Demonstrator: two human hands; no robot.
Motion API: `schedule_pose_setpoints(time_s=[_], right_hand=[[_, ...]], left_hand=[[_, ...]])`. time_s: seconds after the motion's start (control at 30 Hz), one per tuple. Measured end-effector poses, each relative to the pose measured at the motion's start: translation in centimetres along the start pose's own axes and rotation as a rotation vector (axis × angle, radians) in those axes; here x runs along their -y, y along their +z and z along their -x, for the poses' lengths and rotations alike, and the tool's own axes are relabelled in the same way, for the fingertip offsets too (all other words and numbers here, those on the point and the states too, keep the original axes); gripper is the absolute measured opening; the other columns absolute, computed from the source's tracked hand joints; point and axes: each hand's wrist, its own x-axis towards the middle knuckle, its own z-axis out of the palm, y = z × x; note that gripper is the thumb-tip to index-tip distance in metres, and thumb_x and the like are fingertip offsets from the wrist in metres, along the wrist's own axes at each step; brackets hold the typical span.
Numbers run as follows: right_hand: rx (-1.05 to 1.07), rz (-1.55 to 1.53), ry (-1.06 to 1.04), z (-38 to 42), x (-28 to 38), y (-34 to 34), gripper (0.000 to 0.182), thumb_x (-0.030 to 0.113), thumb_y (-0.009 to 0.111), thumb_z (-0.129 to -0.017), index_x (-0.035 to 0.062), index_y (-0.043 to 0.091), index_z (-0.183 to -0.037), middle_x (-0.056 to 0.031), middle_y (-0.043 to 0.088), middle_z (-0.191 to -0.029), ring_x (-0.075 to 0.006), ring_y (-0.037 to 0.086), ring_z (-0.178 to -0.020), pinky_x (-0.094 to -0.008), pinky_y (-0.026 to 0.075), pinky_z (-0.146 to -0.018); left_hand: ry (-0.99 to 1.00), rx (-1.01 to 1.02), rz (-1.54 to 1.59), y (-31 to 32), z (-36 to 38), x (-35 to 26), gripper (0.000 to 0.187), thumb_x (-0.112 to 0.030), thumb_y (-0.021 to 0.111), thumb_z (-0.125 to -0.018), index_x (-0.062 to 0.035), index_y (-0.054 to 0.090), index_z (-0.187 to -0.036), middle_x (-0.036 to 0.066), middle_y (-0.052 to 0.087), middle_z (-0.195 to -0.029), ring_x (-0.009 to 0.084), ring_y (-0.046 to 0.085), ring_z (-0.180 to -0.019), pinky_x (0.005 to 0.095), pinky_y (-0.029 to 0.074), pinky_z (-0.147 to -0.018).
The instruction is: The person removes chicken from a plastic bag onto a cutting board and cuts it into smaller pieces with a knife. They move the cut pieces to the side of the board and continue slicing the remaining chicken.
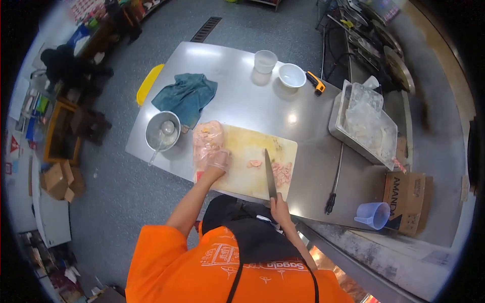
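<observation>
My right hand is closed round the handle of a large kitchen knife. Its long blade points away from me, over the right half of a worn white cutting board. Small cut pieces of pale pink meat lie right of the blade, and a smaller bit of meat is to its left. My left hand is at a clear plastic bag of pale meat on the board's left side. Clear plastic covers the hand, and its fingers cannot be made out.
On the steel table are a metal bowl with a ladle, a teal cloth, a clear tub, a white bowl and an orange-black thermometer gun. Rightward stand a metal tray, steel rod, jug and carton.
</observation>
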Motion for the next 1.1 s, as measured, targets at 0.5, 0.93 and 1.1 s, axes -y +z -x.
schedule_pose_setpoints(time_s=[0.5,0.93,1.1], right_hand=[[0.292,0.082,-0.132,-2.5,-1.3,-2.0,0.026,0.023,0.048,-0.098,0.0029,0.045,-0.115,-0.0319,0.065,-0.085,-0.0521,0.064,-0.080,-0.0613,0.049,-0.075],[0.347,0.068,-0.126,-3.6,-4.2,-3.2,0.037,0.022,0.051,-0.095,0.0021,0.044,-0.126,-0.0323,0.065,-0.089,-0.0517,0.064,-0.087,-0.0607,0.049,-0.080],[0.327,0.078,-0.164,-4.2,-3.7,-3.8,0.035,0.022,0.051,-0.095,0.0016,0.046,-0.123,-0.0346,0.065,-0.089,-0.0534,0.064,-0.084,-0.0610,0.050,-0.077]], left_hand=[[-0.468,-0.041,0.171,7.5,7.8,-8.6,0.037,-0.033,0.067,-0.089,0.0037,0.065,-0.094,0.027,0.070,-0.094,0.0348,0.070,-0.088,0.0409,0.053,-0.075],[-0.076,-0.059,0.033,6.5,5.1,-14.4,0.044,-0.047,0.058,-0.092,-0.0042,0.069,-0.090,0.025,0.061,-0.068,0.0418,0.062,-0.068,0.0513,0.049,-0.067],[-0.274,-0.229,0.919,8.8,5.6,-10.7,0.025,-0.026,0.071,-0.085,-0.0020,0.065,-0.086,0.014,0.065,-0.082,0.0254,0.063,-0.077,0.0413,0.051,-0.070]])
